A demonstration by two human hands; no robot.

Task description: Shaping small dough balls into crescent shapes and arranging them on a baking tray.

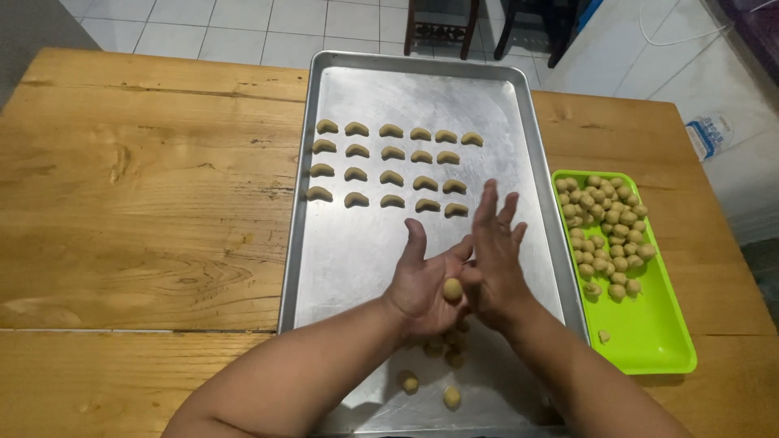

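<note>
My left hand [423,280] lies palm up over the near part of a large metal baking tray [341,251], with a small round dough ball [452,289] resting on its palm. My right hand [495,251] stands on edge against the left palm, fingers straight and spread, touching the ball's side. Several crescent-shaped dough pieces [392,166] lie in rows on the tray's far half. A few loose dough balls [408,383] sit on the tray under and in front of my wrists.
A bright green plastic tray [653,337] to the right holds a heap of many dough balls [604,231]. Both trays rest on a wooden table [138,211]. Beyond the table are white floor tiles and dark chair legs [442,28].
</note>
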